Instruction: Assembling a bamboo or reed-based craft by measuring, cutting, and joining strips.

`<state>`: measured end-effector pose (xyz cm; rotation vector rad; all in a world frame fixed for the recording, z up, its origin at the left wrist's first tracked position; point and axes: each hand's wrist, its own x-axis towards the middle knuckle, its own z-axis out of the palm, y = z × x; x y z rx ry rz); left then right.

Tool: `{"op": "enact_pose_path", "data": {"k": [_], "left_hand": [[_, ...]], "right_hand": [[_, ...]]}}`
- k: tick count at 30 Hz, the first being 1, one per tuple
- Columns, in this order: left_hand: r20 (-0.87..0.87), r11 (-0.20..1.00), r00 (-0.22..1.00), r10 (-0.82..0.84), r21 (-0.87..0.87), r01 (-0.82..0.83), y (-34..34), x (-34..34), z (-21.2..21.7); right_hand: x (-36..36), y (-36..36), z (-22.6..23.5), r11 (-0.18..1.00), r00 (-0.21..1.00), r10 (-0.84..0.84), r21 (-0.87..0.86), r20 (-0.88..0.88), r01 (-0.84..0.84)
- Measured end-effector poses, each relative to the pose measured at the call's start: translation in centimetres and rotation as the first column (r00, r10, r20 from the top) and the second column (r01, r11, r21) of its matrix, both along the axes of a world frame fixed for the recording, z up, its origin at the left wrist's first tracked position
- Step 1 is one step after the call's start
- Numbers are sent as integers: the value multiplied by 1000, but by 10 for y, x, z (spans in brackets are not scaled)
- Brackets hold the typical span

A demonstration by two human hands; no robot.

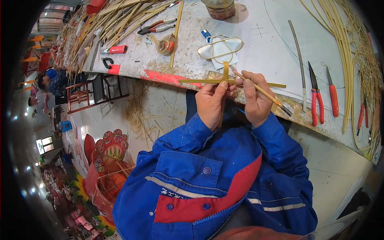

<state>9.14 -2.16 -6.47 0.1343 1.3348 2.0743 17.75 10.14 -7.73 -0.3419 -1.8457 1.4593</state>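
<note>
At the near edge of the table, my left hand (211, 103) is closed, thumb and fingers pinching a crossing of flat bamboo strips (193, 81). One strip runs left to right; the other stands up from the crossing, and a strip end shows below the hand. My right hand (257, 99) is closed around a slim wooden-handled brush-like tool (265, 93). Its narrow end points to the upper left beside the upright strip, while its dark end slants down toward the table edge. Fingers partly hide the strip between both hands.
Beyond my hands lie a white piece bound with bamboo rings (220, 47), a tape measure (165, 45) and pliers (157, 27). To the right are red-handled pliers (315, 94), an awl-like tool (332, 93) and long bamboo strips (347, 80). A wooden chair (80, 97) stands left.
</note>
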Motion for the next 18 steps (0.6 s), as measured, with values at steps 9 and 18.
{"op": "enact_pose_path", "data": {"k": [9,18], "left_hand": [[7,1000,1000,23,10,-23,3,3,0],[-1,998,999,40,39,-40,2,2,-5]], "right_hand": [[0,-2,0,999,999,-48,-4,-9,48],[1,-1,-4,997,997,71,4,36,-71]]}}
